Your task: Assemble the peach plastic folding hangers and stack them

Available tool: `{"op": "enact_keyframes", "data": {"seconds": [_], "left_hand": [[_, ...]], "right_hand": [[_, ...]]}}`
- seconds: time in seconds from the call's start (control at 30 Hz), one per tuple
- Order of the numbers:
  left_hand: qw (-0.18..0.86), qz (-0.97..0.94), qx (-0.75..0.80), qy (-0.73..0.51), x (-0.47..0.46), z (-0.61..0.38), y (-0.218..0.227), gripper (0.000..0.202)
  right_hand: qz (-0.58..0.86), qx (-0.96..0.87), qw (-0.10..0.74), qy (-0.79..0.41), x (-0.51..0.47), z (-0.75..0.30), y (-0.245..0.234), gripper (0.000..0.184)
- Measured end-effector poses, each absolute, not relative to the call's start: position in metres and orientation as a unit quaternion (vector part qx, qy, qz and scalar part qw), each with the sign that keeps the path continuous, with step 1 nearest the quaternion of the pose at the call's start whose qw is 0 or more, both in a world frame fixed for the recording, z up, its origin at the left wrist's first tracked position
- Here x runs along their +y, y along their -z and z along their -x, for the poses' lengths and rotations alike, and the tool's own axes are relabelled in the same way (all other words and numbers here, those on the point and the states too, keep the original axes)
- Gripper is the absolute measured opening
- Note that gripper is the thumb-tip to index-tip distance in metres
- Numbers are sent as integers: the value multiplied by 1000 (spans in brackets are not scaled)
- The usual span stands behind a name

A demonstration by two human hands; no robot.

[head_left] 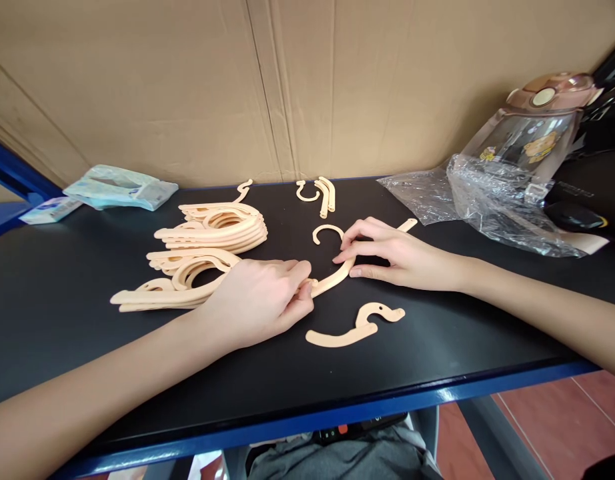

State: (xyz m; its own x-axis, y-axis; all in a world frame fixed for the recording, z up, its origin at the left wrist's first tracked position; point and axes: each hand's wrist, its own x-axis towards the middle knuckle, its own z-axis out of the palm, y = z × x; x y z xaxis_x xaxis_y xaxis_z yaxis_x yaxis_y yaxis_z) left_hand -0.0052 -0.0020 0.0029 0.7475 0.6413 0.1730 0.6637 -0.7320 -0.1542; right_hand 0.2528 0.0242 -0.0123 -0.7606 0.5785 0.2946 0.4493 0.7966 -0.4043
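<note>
My left hand [260, 297] pinches the near end of a long curved peach plastic strip [331, 280] lying on the black table [62, 293]. My right hand [392, 257] holds the same strip further along, fingers pressed on it. A loose hook-shaped peach piece [355, 327] lies just in front of both hands. A small open ring piece [327, 231] sits behind the strip.
A stack of similar peach curved parts [202, 250] lies left of my hands. More small pieces [320, 192] rest near the cardboard back wall. Crumpled clear plastic bags [487, 200] and a bottle [532, 133] stand at right; a blue tissue pack [120, 187] at left.
</note>
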Motion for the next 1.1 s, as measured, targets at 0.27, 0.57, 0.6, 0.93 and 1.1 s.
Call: {"op": "enact_keyframes", "data": {"seconds": [0.27,0.57,0.6,0.93,1.1], "left_hand": [[51,904,-417,81,-4,4,-8,29],[40,881,-454,126,-10,5,-14,42],[43,881,-454,129,-11,5,-14,42],[57,884,-448,120,-13,7,-15,37],[100,878,-449,131,-14,8,-17,36]], "right_hand": [[304,-887,216,-273,31,-257,12,19],[317,-849,216,-363,38,-267,3,18],[318,-848,219,-364,38,-267,2,17],[317,-833,244,-383,41,-269,4,16],[326,-825,250,-388,40,-268,4,17]]}}
